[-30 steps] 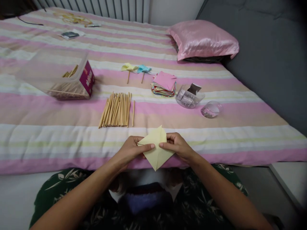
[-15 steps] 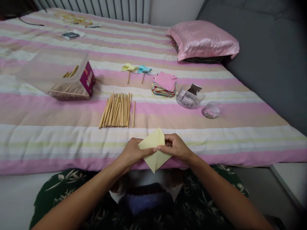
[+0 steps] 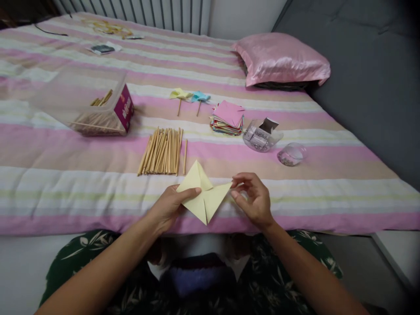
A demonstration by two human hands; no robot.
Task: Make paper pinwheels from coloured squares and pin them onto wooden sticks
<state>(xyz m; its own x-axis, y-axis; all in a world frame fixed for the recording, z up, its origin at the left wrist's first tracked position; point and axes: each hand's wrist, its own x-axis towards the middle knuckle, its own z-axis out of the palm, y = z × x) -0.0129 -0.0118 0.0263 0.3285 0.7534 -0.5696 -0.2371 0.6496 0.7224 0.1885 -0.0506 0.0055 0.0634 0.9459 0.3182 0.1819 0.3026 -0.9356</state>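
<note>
My left hand (image 3: pixel 173 202) grips a square of yellow paper (image 3: pixel 193 205) by its left side, thumb on top and fingers underneath. Slits run from the paper's corners toward its middle, and its right corner points out toward my right hand (image 3: pixel 252 197). That hand is open beside this corner, thumb and fingers apart and curved; whether a fingertip touches the paper I cannot tell. Just beyond the paper lies a row of thin wooden sticks (image 3: pixel 162 152), with one stick (image 3: pixel 185 156) apart on its right. Two finished paper pinwheels, yellow (image 3: pixel 180 93) and blue (image 3: pixel 200 96), lie farther back.
A stack of coloured paper (image 3: pixel 227 117) sits right of the pinwheels. Nearby are a clear container (image 3: pixel 259 139) and a small clear cup (image 3: pixel 291 155) with tiny pieces inside. A plastic tub (image 3: pixel 124 109) of sticks stands left. Behind lies a pink pillow (image 3: pixel 285 61) on the striped bedspread (image 3: pixel 65 188).
My right hand has let go of the paper and moved right. The left hand has shifted slightly left with the paper, whose right corner now sticks out and whose slits show.
</note>
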